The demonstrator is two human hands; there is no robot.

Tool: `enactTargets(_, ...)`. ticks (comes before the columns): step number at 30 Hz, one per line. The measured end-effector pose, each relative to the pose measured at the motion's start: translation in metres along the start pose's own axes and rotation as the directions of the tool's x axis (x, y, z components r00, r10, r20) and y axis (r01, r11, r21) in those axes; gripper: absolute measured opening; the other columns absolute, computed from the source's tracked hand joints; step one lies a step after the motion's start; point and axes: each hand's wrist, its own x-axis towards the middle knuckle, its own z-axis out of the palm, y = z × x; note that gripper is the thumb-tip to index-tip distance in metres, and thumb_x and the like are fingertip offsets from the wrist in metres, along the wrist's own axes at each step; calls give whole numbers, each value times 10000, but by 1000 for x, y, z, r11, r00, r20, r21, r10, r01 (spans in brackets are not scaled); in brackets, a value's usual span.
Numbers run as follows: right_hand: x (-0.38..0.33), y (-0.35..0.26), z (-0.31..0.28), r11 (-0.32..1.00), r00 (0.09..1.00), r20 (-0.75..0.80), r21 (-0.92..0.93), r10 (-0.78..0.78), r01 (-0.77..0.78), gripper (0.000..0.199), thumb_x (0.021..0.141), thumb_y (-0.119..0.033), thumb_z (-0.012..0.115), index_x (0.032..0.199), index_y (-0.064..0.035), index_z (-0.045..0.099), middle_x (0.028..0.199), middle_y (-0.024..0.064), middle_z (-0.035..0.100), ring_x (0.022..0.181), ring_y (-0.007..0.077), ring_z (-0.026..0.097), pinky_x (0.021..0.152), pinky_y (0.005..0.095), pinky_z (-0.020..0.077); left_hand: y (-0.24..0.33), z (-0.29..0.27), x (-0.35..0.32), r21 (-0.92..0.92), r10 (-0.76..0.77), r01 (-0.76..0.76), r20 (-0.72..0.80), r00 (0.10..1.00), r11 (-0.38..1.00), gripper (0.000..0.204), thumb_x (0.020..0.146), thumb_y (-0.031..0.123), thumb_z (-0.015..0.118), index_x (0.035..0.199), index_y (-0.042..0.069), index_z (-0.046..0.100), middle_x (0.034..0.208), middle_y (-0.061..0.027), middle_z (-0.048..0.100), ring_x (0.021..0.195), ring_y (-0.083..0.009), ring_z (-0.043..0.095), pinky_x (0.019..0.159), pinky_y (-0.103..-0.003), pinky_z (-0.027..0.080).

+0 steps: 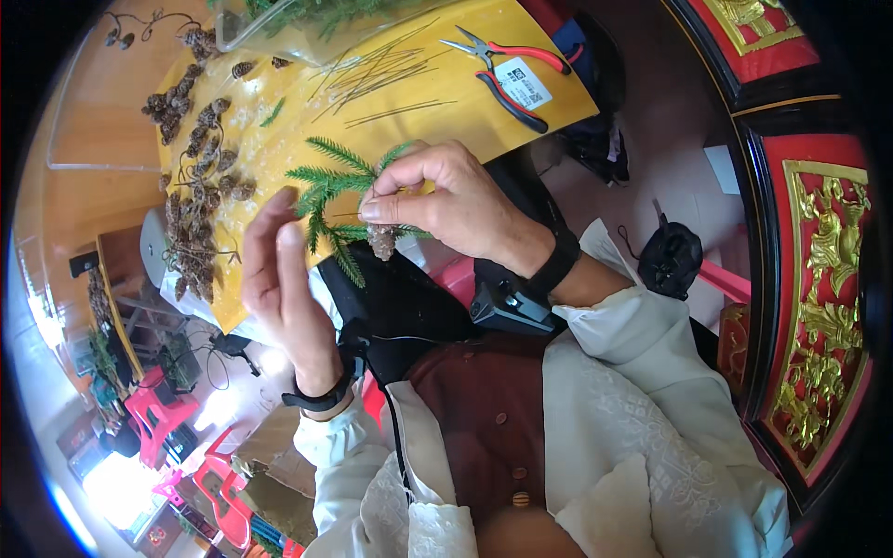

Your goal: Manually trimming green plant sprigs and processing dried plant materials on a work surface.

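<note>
Yellow sheet (pixel 446 102) strewn with cones (pixel 200 177), right hand (pixel 446 200) pinching green sprig (pixel 330 191), left hand (pixel 284 279) spread.

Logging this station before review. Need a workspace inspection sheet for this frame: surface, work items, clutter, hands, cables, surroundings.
Surface: yellow sheet over a wooden table.
Work items: green fir sprig and small pine cone, pinched in the right hand.
Clutter: pile of pine cones, thin wires, red-handled pliers, clear bag of greenery.
Hands: left hand open beside the sprig, holding nothing.
Cables: black lead down the chest.
Surroundings: red-and-gold carved panel, pink stools.
</note>
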Motion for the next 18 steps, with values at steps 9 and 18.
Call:
enactTargets(9,-1,8,4,998,998,-13,21,63,-63,134,781,-118,688,773,16,674,783,103,652,771,148,601,710,277,457,-32,-4,1,-363,-378,444,240,894,819,195,857,61,617,1038,-12,603,843,-32,629,677,-62,519,591,-169,377)
enactTargets(18,-3,10,9,989,981,-191,-146,-24,-4,117,744,-92,663,726,23,645,966,158,647,894,240,609,802,338,458,-24,11,-7,-314,-309,356,189,932,880,157,866,75,610,1004,1,606,828,-33,636,654,-58,520,538,-169,370)
